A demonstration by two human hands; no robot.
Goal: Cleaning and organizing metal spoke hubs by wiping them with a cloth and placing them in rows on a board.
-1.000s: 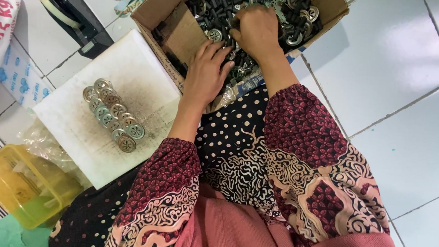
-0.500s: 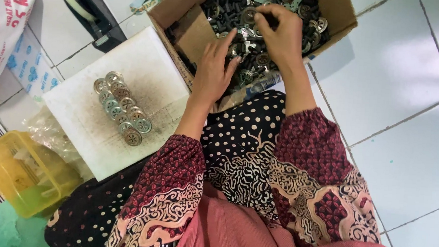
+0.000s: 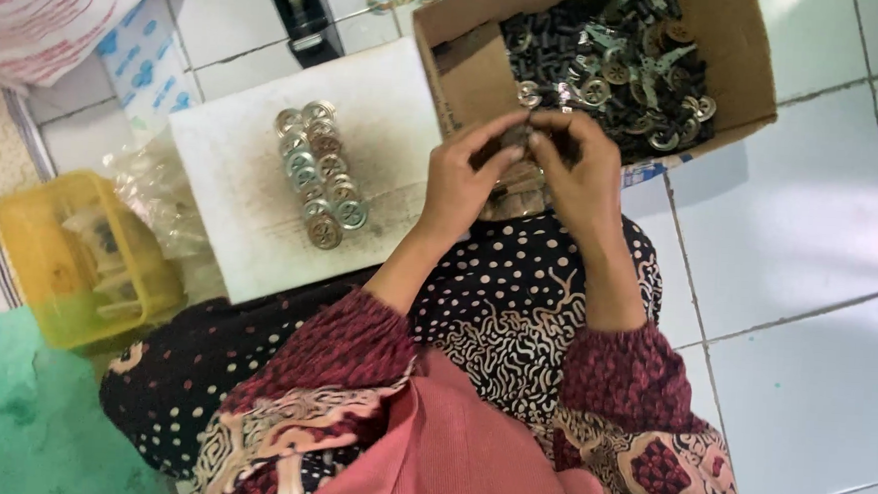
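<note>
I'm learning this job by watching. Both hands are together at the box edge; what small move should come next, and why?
Probably finish pressing the small parts together. Both hands, left and right, pinch them at the box edge, and finished discs lie in rows on the white board, so the piece likely goes there.

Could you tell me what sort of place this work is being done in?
Probably a home or small workshop, with the person seated on a white tiled floor. A cardboard box of small metal parts, a white board bearing stacked discs and a yellow tub suggest hand assembly.
</note>
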